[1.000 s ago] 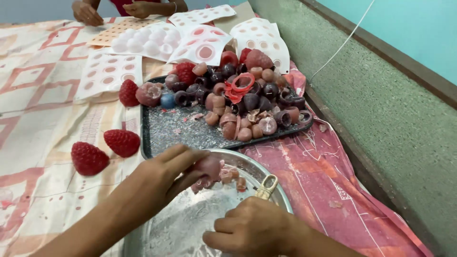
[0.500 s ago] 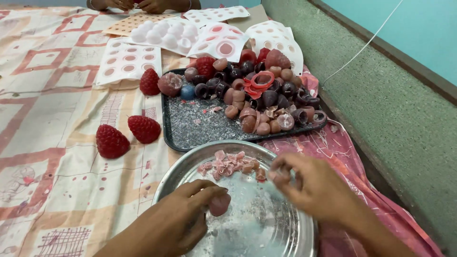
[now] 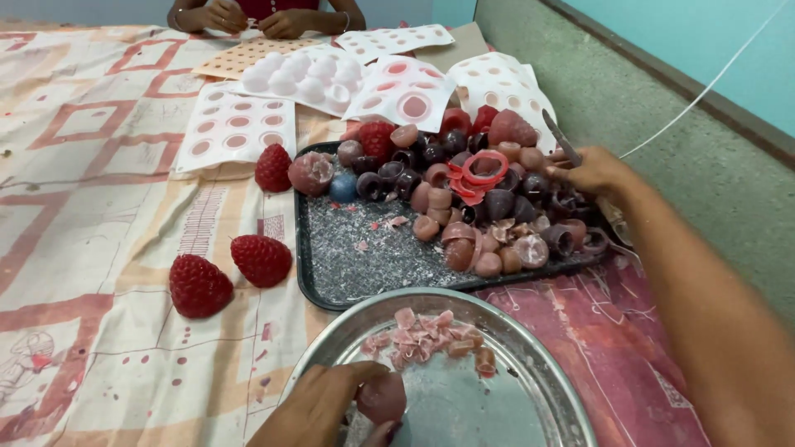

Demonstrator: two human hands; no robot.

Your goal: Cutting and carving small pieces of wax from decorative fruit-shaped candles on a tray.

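Observation:
My left hand [image 3: 327, 406] is at the bottom edge, fingers closed on a round pink moulded piece [image 3: 383, 397] over the near side of a round metal plate [image 3: 538, 372]. Pink shavings [image 3: 431, 338] lie on the far part of the plate. My right hand [image 3: 592, 170] reaches to the right end of a dark tray [image 3: 348, 273] and grips a thin metal cutting tool [image 3: 561, 136] whose blade points up and away. Its fingers rest among the heap of pink, dark and red moulded pieces [image 3: 480, 215] piled on the tray.
Three red strawberry-shaped pieces [image 3: 199, 285] [image 3: 261, 258] [image 3: 273, 167] sit on the patterned cloth left of the tray. White mould sheets [image 3: 240, 132] lie behind. Another person's hands [image 3: 248, 16] work at the far edge. A grey ledge [image 3: 662, 108] runs along the right.
My right hand has left the plate and moved up to the right end of the tray. My left hand has drawn back to the plate's near edge with the pink piece.

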